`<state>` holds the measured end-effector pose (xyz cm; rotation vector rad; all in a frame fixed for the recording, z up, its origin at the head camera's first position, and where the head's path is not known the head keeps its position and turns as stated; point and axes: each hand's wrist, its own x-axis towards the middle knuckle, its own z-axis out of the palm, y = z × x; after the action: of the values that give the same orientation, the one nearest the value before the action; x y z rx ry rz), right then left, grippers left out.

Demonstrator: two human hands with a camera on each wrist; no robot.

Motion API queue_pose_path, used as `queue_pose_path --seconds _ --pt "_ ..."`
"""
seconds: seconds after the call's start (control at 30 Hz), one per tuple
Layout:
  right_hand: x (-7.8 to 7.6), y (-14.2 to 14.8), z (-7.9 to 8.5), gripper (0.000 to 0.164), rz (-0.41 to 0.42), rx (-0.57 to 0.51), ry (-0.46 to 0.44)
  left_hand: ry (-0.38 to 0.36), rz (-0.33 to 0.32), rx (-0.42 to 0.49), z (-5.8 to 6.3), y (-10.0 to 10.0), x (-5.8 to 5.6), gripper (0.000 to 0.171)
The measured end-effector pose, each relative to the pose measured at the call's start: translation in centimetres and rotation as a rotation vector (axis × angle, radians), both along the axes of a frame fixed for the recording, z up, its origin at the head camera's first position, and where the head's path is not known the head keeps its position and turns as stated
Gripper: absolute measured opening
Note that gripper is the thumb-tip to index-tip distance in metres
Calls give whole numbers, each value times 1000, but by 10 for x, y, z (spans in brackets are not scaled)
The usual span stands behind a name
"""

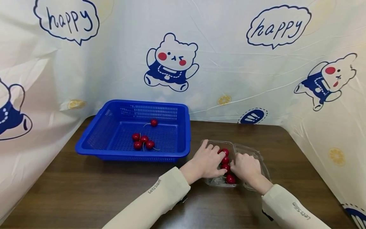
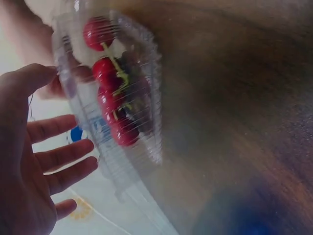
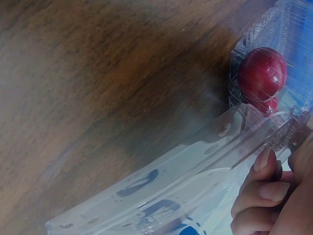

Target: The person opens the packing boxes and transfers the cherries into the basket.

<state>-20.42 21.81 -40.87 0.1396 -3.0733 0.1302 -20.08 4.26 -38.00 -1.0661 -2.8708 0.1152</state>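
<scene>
A clear plastic clamshell box [image 1: 218,183] stands on the table with its lid [image 1: 266,170] folded open to the right. Inside it, several red cherries [image 1: 230,179] lie in a row along the right side, green stems showing in the left wrist view. My left hand [image 1: 210,159] reaches over the box's left part, fingers spread and fairly straight; its fingertips come close to the rim in the left wrist view. On the hinge side, my right hand [image 1: 247,168] has its fingers curled at the box's edge and grips the plastic there. Its thumb is partly hidden.
A blue plastic basket [image 1: 83,149] stands to the left on the brown wooden table [image 1: 114,190]. Several cherries [image 1: 144,139] lie on its bottom, one of them apart towards the back. Behind the table hangs a printed cloth [image 1: 223,70] with bears and lettering.
</scene>
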Motion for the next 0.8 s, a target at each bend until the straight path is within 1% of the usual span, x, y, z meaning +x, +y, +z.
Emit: queue_pose_path --seconds 0.13,0.33,0.43,0.53,0.6,0.7,0.8 --pt "0 -1 0 26 -1 7 -8 11 6 -27 -6 6 3 59" --pt "-1 -1 -1 28 4 22 8 31 -3 -10 -12 16 6 64" --pt "-1 -1 -1 28 6 24 8 15 5 -3 -14 21 8 63" --pt "-1 -1 0 28 11 23 7 5 16 15 -17 27 10 61" --pt "-1 0 0 29 12 21 3 12 21 40 -20 30 11 58" --pt "-2 0 0 29 11 16 -4 17 19 76 -23 33 12 50" --pt "-2 0 1 30 3 13 -23 10 20 92 -25 34 12 43"
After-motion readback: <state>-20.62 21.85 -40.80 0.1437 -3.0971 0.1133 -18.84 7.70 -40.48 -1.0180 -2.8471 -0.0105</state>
